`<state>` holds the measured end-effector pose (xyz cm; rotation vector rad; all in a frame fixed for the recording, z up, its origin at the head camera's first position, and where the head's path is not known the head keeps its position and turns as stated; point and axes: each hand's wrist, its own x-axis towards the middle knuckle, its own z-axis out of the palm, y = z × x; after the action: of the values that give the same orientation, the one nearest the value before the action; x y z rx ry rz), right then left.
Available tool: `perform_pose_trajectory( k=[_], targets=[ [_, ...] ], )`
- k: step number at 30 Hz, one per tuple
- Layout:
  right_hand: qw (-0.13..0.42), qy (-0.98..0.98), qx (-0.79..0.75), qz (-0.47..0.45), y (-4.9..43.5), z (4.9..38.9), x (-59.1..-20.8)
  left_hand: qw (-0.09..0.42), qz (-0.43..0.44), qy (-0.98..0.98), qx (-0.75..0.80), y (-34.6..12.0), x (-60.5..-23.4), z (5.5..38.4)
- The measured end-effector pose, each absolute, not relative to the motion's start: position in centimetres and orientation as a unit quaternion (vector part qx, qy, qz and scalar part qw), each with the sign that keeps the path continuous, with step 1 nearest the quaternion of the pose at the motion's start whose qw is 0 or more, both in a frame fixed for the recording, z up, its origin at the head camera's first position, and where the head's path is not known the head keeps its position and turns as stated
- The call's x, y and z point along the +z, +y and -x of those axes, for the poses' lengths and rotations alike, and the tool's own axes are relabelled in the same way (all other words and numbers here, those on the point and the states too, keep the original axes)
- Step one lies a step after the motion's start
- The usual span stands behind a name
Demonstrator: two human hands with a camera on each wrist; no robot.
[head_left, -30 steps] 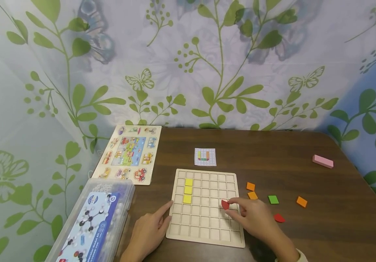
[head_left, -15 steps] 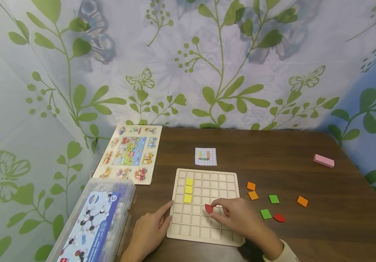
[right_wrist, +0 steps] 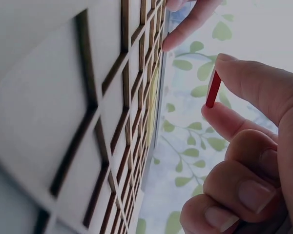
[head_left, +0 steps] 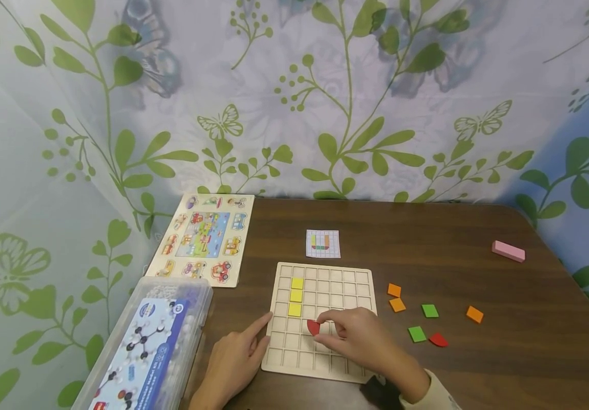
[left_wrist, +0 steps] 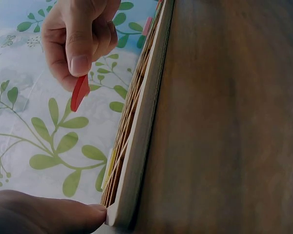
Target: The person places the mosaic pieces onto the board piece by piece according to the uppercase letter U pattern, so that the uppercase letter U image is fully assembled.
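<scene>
Between thumb and index finger, my right hand (head_left: 358, 337) pinches a red quarter-circle tile (head_left: 313, 327). The tile is above the wooden grid board (head_left: 320, 373), below and slightly right of the column of yellow square tiles (head_left: 295, 296). The right wrist view shows the red tile (right_wrist: 213, 89) edge-on, with the other fingers curled beneath. At the board's left edge, my left hand (head_left: 235, 357) touches the rim with its index finger extended. In the left wrist view, a fingertip of the left hand (left_wrist: 49, 212) meets the board's edge (left_wrist: 132, 161), and the red tile (left_wrist: 79, 95) hangs apart from the board.
A pattern card (head_left: 323, 244) lies behind the board. To the right are orange tiles (head_left: 394, 290), green tiles (head_left: 417, 334) and another red tile (head_left: 438, 340). A pink block (head_left: 508, 251) is farther right. On the left lie a picture puzzle (head_left: 240, 242) and a molecular model kit box (head_left: 146, 347).
My right hand has moved left across the board with the red tile, toward the yellow column. A green tile formerly hidden by that hand now shows. The left hand stays at the board's edge.
</scene>
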<state>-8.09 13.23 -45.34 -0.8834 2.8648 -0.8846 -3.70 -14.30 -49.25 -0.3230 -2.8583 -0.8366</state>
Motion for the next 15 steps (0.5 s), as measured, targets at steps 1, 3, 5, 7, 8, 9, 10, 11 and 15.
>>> perform_pose_trajectory(
  k=[1,3,5,7,8,9,10,11,15],
  targets=[
    [0.008,0.916,-0.286,0.281,13.0,8.1,-45.3,0.071,0.107,-0.952,-0.279,-14.3,-49.3,3.7],
    [0.009,0.913,-0.298,0.28,12.5,8.0,-45.3,0.071,0.106,-0.952,-0.277,-14.3,-49.2,3.7],
    [0.006,0.906,-0.312,0.285,12.0,7.9,-45.3,0.072,0.106,-0.953,-0.274,-14.3,-49.2,3.7],
    [-0.003,0.898,-0.327,0.294,11.4,7.8,-45.3,0.072,0.104,-0.954,-0.27,-14.3,-49.2,3.7],
    [-0.007,0.895,-0.332,0.297,11.2,7.8,-45.4,0.071,0.103,-0.955,-0.269,-14.3,-49.2,3.7],
    [-0.011,0.893,-0.335,0.3,11.0,7.8,-45.4,0.069,0.102,-0.955,-0.268,-14.3,-49.2,3.7],
    [-0.014,0.891,-0.337,0.303,10.8,7.8,-45.5,0.066,0.101,-0.956,-0.269,-14.3,-49.2,3.7],
    [-0.015,0.889,-0.341,0.304,10.7,7.8,-45.6,0.062,0.099,-0.956,-0.269,-14.3,-49.2,3.8],
    [-0.006,0.887,-0.356,0.293,10.2,7.8,-46.1,0.056,0.101,-0.957,-0.265,-14.4,-49.1,3.8]
  ],
)
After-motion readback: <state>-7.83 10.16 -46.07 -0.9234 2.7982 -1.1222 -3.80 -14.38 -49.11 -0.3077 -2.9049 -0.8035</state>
